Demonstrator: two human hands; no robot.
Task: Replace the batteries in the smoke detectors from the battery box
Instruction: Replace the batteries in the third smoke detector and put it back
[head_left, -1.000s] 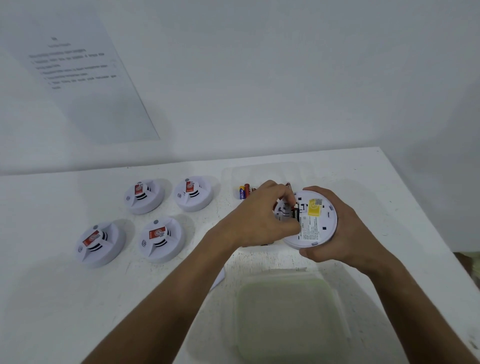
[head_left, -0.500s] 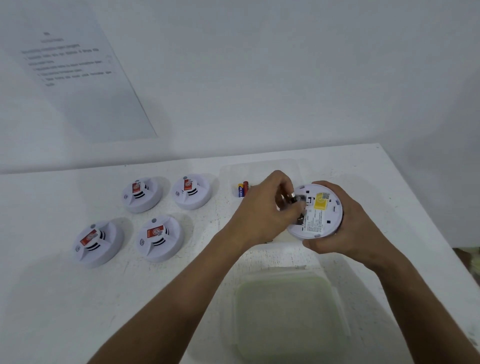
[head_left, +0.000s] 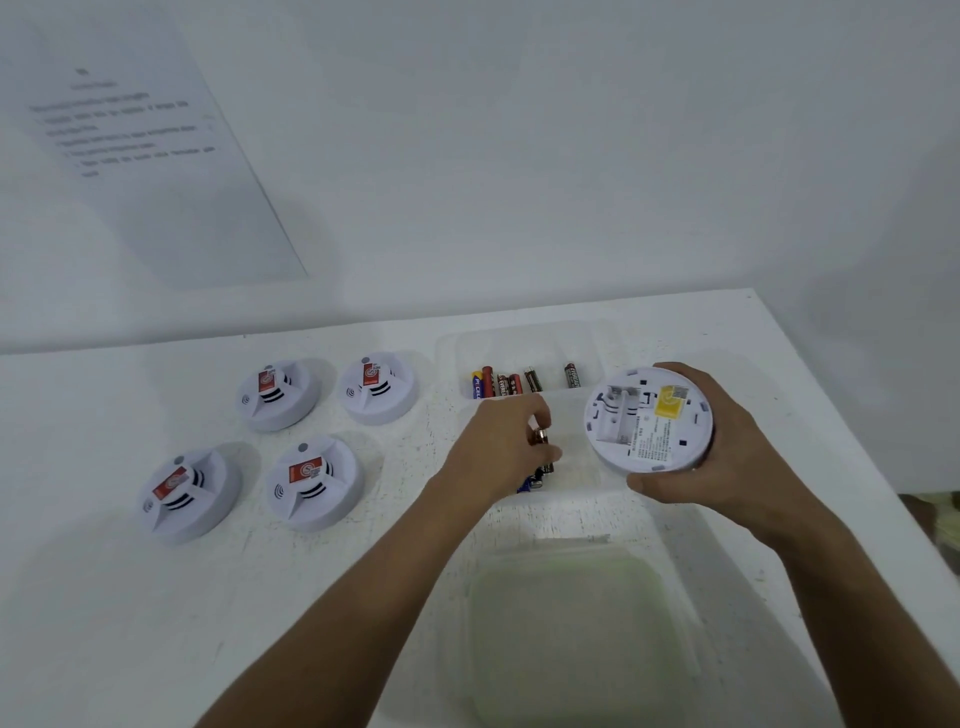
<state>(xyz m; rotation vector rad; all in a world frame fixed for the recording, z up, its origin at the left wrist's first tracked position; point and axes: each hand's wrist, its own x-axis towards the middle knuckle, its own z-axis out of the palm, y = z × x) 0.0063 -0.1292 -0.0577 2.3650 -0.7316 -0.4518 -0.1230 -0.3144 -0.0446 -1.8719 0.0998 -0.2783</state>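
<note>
Head view: right hand (head_left: 727, 457) grips smoke detector (head_left: 649, 421) back-up, empty bay exposed for loading; left hand (head_left: 498, 447) fingers (head_left: 543, 415) pinch battery (head_left: 538, 435) over clear tray (head_left: 582, 467).

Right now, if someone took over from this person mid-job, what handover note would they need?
Left hand: pinches a battery over the near clear tray.
Right hand: holds the open smoke detector back-up, battery bay empty.
Battery box: loose batteries in a row at the table's rear.
Four detectors sit face-up at left.
Done: this unit's cells are out.
Left: fit fresh cells and close it; whether the four are serviced cannot be told.
</note>
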